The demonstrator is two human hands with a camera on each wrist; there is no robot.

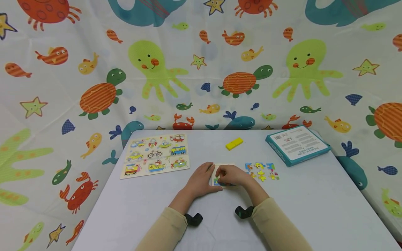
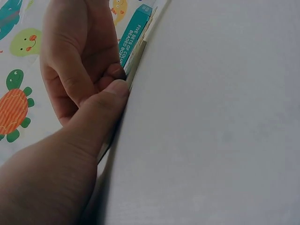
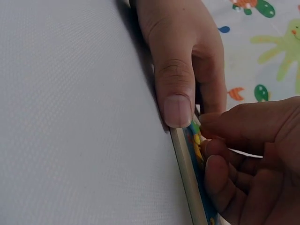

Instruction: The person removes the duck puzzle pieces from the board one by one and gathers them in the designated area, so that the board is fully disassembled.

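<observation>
Left hand [image 1: 200, 179] grips the small, pale-edged rectangular puzzle board [image 3: 184, 166] from 9 o'clock, likely to stop sliding — right hand [image 1: 233, 174] bunched over it, can't tell if pinching anything — loose multicoloured jigsaw pieces [image 1: 261, 173] at its 3 o'clock, presumably for easy reach

Head view forward and down across the table [image 1: 314, 202], wrist views low and close, sharing the fingers [image 3: 219, 176]
</observation>
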